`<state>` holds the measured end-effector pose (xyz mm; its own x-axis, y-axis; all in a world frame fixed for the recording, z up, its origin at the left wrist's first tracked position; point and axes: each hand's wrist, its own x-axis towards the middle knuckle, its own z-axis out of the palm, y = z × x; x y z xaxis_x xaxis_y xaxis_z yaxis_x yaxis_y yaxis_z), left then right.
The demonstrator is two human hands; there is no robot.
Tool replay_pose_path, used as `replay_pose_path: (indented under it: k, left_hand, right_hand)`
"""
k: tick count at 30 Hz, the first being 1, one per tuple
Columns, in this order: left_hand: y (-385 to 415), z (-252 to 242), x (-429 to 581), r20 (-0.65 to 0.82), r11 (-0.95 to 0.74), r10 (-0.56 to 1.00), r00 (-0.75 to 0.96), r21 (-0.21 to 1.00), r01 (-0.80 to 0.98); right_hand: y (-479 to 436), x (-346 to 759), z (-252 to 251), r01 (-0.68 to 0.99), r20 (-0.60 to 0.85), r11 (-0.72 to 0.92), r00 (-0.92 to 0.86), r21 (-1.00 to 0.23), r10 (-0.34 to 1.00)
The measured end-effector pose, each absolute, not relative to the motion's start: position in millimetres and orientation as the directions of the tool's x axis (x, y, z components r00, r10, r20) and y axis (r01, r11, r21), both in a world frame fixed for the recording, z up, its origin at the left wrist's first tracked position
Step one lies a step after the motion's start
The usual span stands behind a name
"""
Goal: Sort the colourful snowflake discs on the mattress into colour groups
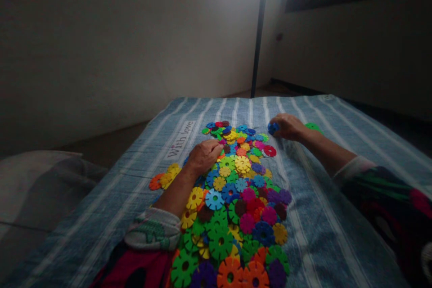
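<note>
Right hand [286, 127] pinches a small dark blue notched plastic piece [272, 128], just off the far right of the heap of multicoloured flower-shaped plastic discs [249, 194]; left hand [203, 156] curls at the heap's left edge, fingertips hidden, can't tell if that grip holds anything. Heap lies mid-surface, on blue-and-white striped cloth [313, 216]. Risks: the blue piece could slip if pinched only by its rim; the left forearm's pale cuff [155, 229], low by the heap, could snag discs; loose cloth could ruck and shift them. Counts: two hands, one heap (discs overlap, no exact total), one visible green plastic piece [313, 126] beyond the right wrist, one yellow-and-orange disc cluster [168, 176] left of the left forearm.
</note>
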<state>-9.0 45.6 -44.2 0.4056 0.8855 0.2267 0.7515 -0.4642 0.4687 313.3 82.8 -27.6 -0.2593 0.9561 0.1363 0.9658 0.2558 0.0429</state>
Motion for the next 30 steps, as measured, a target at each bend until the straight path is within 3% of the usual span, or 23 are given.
replay_pose_path:
  k: [10,21,30]
  left_hand:
    - [47,-45,-9,0.245,-0.478,0.878,0.411,0.454,0.752]
    - [45,-42,-9,0.272,-0.493,0.870,0.411,0.462,0.738]
    - [44,-40,-8,0.256,-0.496,0.868,0.425,0.437,0.750]
  right_hand:
    - [87,310,-26,0.924,0.065,0.375,-0.380,0.071,0.923]
    - [92,318,-30,0.917,0.051,0.397,-0.399,0.039,0.916]
    - [90,332,-6,0.927,0.189,0.305,-0.267,-0.217,0.945]
